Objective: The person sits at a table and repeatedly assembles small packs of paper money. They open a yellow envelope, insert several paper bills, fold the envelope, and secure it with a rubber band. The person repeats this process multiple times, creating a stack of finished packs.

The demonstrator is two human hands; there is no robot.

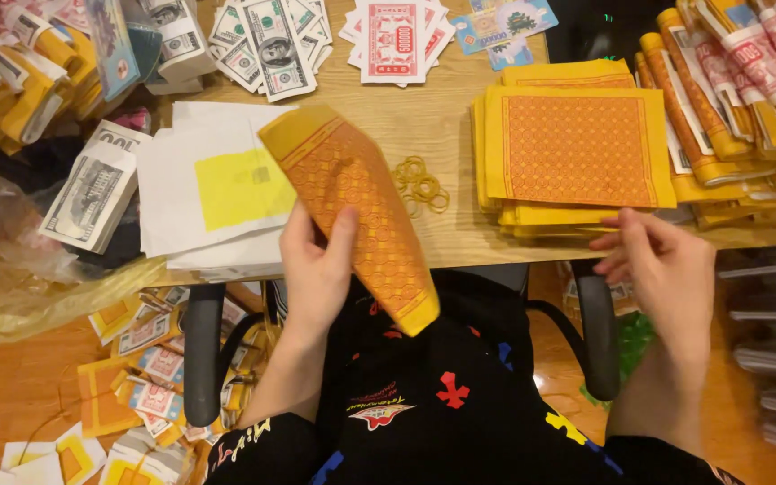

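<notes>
The left hand [316, 269] fingers grip a folded orange-and-yellow patterned paper bundle [361, 211] over the near desk [460, 135] edge. The right hand [666, 269], fingers loosely curled and empty, touches the yellow paper stack [577, 148]. Best to hold firmly.

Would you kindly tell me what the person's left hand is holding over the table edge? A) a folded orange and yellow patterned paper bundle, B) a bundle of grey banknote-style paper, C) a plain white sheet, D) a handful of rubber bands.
A: the left hand grips a folded orange and yellow patterned paper bundle, while the rubber bands lie loose on the table.
</notes>
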